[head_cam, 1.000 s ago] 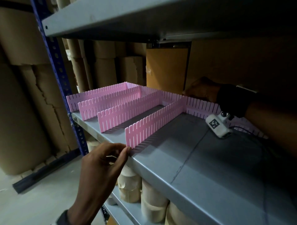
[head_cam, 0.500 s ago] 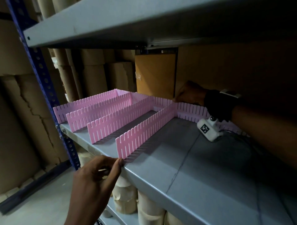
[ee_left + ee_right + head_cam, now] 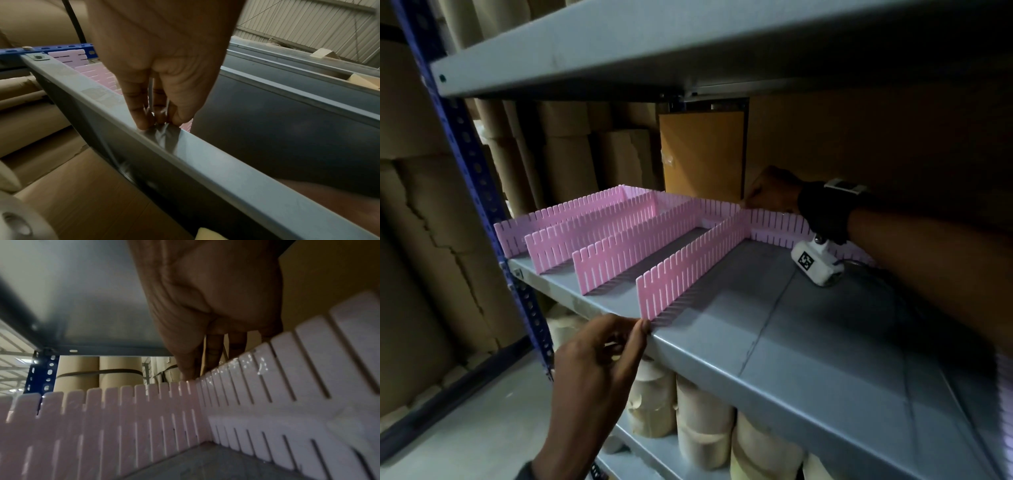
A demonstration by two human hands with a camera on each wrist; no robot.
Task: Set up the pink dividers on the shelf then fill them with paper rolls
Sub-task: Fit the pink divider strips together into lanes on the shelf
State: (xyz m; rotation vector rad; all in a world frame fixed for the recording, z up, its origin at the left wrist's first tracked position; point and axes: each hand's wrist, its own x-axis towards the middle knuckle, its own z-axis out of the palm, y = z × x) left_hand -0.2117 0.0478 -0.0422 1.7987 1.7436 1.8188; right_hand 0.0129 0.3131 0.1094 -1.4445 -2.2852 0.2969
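Observation:
Several slotted pink dividers stand on the grey shelf (image 3: pixel 791 342), running front to back and slotted into a cross divider (image 3: pixel 777 224) at the back. My left hand (image 3: pixel 642 327) is at the shelf's front lip. Its thumb and curled fingertips pinch the lower front corner of the rightmost divider (image 3: pixel 688 260); the left wrist view shows that hand (image 3: pixel 158 124) bunched on the shelf edge (image 3: pixel 226 178). My right hand (image 3: pixel 748 202) reaches deep in. It pinches the cross divider's (image 3: pixel 267 386) top at its joint with the rightmost divider (image 3: pixel 102 418). Pale paper rolls (image 3: pixel 702 428) stand below.
The upper shelf (image 3: pixel 654 51) hangs low over my right arm. A blue perforated upright (image 3: pixel 482 192) bounds the left side. Large brown rolls (image 3: pixel 568 164) and an orange board (image 3: pixel 702 154) stand behind. Bare grey shelf lies right of the dividers.
Only the head view has shifted. Both hands keep their places: the left at the rightmost divider's front end, the right at the back joint.

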